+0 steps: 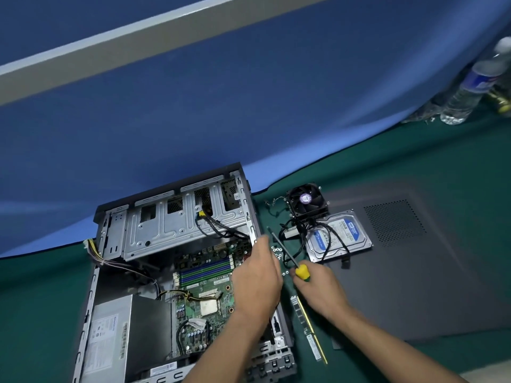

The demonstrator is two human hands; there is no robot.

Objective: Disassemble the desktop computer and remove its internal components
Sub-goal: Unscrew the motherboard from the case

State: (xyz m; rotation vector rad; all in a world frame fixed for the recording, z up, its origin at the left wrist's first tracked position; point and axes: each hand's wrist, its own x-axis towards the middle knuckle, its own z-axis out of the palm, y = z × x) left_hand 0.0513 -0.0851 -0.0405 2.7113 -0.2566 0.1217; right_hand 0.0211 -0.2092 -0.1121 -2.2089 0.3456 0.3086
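Observation:
The open desktop case (110, 233) lies on the green mat, with its motherboard (204, 288), bare CPU socket (208, 306), power supply (116, 338) and metal drive cage (166, 225) exposed. My left hand (257, 277) hovers over the case's right edge, fingers extended toward several loose screws (276, 251) on the mat. My right hand (320, 291) grips a screwdriver (301, 270) by its yellow handle, shaft pointing up-left. Right of the case lie a removed cooler fan (307, 201), a hard drive (340, 236) with black cables, and a RAM stick (309, 330).
The grey case side panel (414, 266) lies flat on the right. Plastic water bottles (470, 87) stand at the far right corner against a blue partition (249, 106). Yellow and white power cables (94, 250) stick out at the case's left.

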